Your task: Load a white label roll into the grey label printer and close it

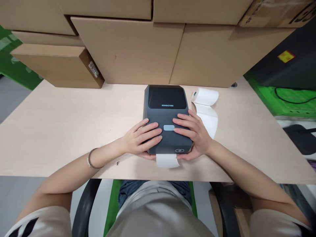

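A dark grey label printer (170, 115) stands on the table, with a glossy black panel at its far end and a light blue button on the lid. A strip of white label paper (168, 161) sticks out of its front slot. My left hand (142, 138) holds the printer's left side, fingers across the lid and thumb at the lower front edge. On the right side, my right hand (195, 133) grips it likewise, its fingertips reaching the blue button. Right of the printer lies a white label roll (206, 96), its paper tail partly hidden behind my right hand.
Large cardboard boxes (133, 52) are stacked along the table's back edge. A flatter carton (59, 65) stands at the back left. The pale wooden table (61, 125) ends close to my body. Chair armrests (85, 207) flank me below it.
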`<move>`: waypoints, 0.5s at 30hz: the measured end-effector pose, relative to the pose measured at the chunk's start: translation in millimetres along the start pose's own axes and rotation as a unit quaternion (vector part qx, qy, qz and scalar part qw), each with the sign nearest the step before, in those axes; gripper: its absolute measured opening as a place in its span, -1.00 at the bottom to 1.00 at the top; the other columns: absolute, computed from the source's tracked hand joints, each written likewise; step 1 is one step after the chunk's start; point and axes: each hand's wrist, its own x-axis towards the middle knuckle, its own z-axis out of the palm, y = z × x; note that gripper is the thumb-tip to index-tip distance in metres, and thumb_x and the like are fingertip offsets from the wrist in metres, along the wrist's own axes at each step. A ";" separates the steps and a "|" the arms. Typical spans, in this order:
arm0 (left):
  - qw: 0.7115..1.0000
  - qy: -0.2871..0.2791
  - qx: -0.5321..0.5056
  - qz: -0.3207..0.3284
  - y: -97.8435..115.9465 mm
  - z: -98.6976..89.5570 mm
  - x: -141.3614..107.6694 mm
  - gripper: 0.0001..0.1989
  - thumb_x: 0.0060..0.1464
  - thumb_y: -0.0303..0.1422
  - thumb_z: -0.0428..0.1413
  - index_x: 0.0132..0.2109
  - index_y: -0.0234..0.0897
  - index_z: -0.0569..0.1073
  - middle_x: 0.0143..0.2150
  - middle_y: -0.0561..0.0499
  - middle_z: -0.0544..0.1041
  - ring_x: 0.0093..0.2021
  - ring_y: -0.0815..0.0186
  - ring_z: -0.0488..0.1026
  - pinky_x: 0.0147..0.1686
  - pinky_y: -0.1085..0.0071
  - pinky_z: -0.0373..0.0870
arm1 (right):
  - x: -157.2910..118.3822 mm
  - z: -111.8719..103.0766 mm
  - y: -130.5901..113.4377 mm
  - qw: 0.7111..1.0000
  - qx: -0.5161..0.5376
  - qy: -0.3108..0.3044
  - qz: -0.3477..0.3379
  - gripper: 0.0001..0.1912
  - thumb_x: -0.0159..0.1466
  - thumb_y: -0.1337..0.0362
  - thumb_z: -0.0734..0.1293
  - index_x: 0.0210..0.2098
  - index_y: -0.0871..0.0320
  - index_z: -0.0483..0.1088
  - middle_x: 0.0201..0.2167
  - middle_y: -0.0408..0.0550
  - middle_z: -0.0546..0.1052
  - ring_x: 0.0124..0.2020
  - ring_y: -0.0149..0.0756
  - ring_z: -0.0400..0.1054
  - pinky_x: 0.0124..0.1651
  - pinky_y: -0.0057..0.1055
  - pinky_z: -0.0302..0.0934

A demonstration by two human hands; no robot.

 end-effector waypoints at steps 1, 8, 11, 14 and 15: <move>1.000 0.001 0.002 0.001 -0.1 -0.3 1.2 -0.41 0.28 0.15 0.13 0.14 -0.25 0.57 0.09 -0.13 0.69 0.34 0.09 0.55 0.46 0.09 0.41 | -0.3 0.2 -0.1 1.000 0.002 -0.001 0.000 -0.17 0.31 -0.28 0.33 0.35 0.12 0.27 0.23 0.16 0.54 0.38 0.04 0.38 0.47 0.18 0.17; 0.997 0.004 0.065 0.034 3.7 -0.8 -0.8 -0.55 0.35 0.12 0.06 0.07 -0.07 0.59 0.21 0.03 0.64 0.49 0.18 0.38 0.59 0.14 0.20 | -1.9 3.0 -5.0 0.999 -0.025 0.048 -0.007 -0.19 0.37 -0.19 0.32 0.47 0.00 0.15 0.17 0.07 0.59 0.30 0.03 0.47 0.36 0.19 0.35; 0.992 0.046 0.101 0.064 8.1 0.7 -3.9 -0.66 0.24 0.05 0.21 0.05 0.10 0.62 0.36 0.18 0.53 0.60 0.17 0.18 0.67 0.12 -0.01 | 2.6 -6.2 -3.6 0.995 -0.049 0.086 0.001 -0.30 0.44 -0.12 0.27 0.49 -0.08 0.15 0.14 0.01 0.61 0.21 0.00 0.54 0.35 0.17 0.38; 0.988 0.057 0.119 0.076 12.0 2.9 -4.3 -0.68 0.19 0.05 0.28 0.07 0.27 0.61 0.45 0.38 0.41 0.67 0.20 -0.01 0.70 0.11 -0.13 | 13.4 -20.6 3.6 0.990 -0.076 0.114 0.015 -0.27 0.46 -0.13 0.28 0.53 -0.07 0.14 0.19 0.02 0.58 0.19 0.01 0.56 0.36 0.14 0.39; 0.987 0.058 0.122 0.081 12.9 3.8 -3.8 -0.67 0.19 0.07 0.27 0.08 0.30 0.61 0.47 0.41 0.39 0.67 0.20 -0.05 0.70 0.10 -0.14 | 18.4 -24.5 6.7 0.988 -0.083 0.125 0.023 -0.25 0.45 -0.13 0.30 0.53 -0.07 0.14 0.21 0.02 0.56 0.20 0.02 0.55 0.38 0.15 0.37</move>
